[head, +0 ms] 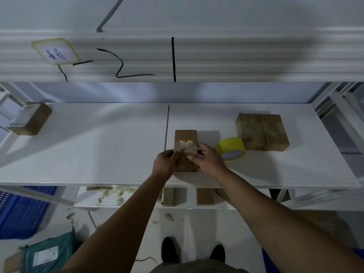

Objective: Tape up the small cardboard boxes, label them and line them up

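A small brown cardboard box lies on the white shelf, near its front edge at the middle. A torn white label sits on its top face. My left hand grips the box's left side, thumb near the label. My right hand holds the right side, its thumb pressing on the top by the label. A yellow tape roll lies just right of my right hand. Two taped boxes stand side by side, touching, further right.
Another box with a label lies at the shelf's far left. An upper shelf edge with black marks overhangs. Below are a lower shelf with boxes, a blue crate and a green parcel on the floor.
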